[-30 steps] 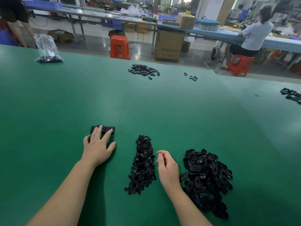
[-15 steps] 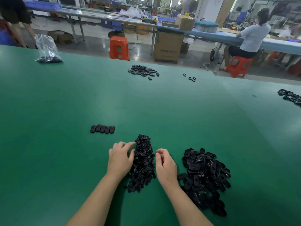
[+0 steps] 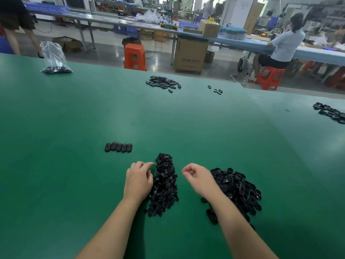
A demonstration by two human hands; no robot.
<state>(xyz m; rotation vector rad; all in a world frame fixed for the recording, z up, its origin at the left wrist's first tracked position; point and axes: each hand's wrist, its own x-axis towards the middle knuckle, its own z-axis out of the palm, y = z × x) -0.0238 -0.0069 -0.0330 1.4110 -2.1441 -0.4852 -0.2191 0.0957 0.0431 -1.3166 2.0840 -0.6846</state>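
**Two hands at a heap of small black parts**

The heap of small parts (image 3: 165,184) lies between the two hands on the green table (image 3: 56,165). It is a long, narrow ridge of tiny glossy black pieces, piled thick, and it runs away from the person.

The left hand (image 3: 139,181) rests against the heap's near-left edge with its fingers curled into the pieces. Whether they pinch one cannot be told, because the fingertips are lost against the black.

The right hand (image 3: 200,179) hovers just right of the heap, fingers bent inward and thumb near the forefinger. It may hold something tiny, but nothing shows.

Under and right of that wrist lies a pile of larger oval parts (image 3: 239,189), partly covered by the forearm. Beyond the left hand, five ovals (image 3: 118,147) sit side by side in a row.
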